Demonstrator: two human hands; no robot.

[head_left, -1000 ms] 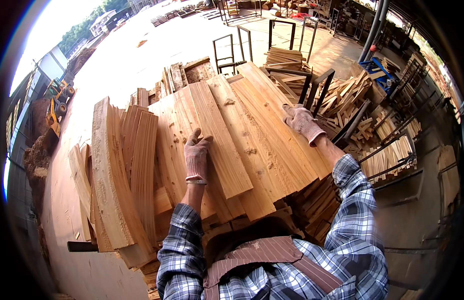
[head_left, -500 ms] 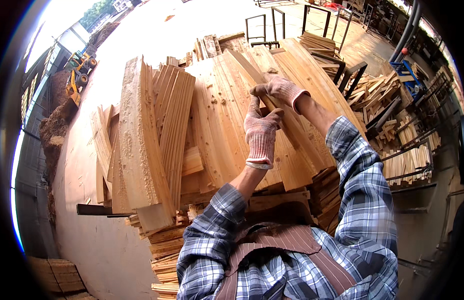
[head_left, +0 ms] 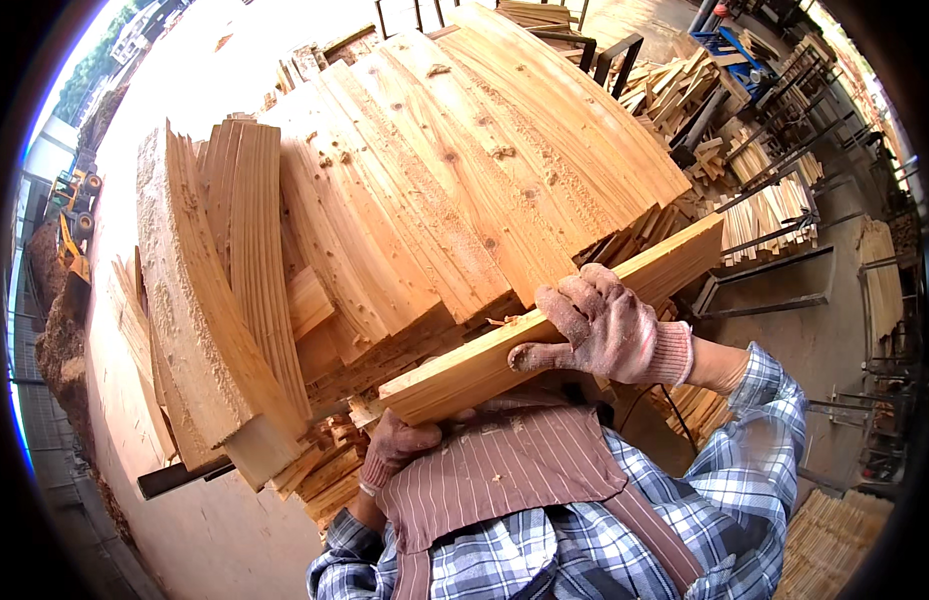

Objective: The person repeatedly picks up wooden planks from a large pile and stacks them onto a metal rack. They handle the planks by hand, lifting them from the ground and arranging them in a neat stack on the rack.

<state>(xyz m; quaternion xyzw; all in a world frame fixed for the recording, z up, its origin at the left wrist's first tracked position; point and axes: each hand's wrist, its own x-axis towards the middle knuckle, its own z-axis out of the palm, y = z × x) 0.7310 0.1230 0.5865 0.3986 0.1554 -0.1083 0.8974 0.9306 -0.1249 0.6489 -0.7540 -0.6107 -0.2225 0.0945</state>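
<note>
A long wooden board (head_left: 465,382) lies slantwise in front of my apron, its right end higher in view than its left. My right hand (head_left: 615,335), in a soiled pinkish work glove, grips it right of the middle, with fingers over the upper edge and thumb along the near face. Under the board's left end is my gloved left hand (head_left: 403,440), closed on its lower side; some fingers are hidden. Just beyond lies a stack of wide, pale planks (head_left: 435,170) with knots and sawdust on top.
To the left, a thick sawdust-covered beam (head_left: 190,290) stands beside narrower boards (head_left: 253,210). A dark metal bar (head_left: 180,478) sticks out below it. Scrap wood piles (head_left: 675,85) and a metal frame (head_left: 770,305) are at the right. A yellow loader (head_left: 77,220) stands far left.
The board has come off the stack toward my body and turned crosswise. My hands have moved apart, left to its left end, right farther along. The view has shifted to the right.
</note>
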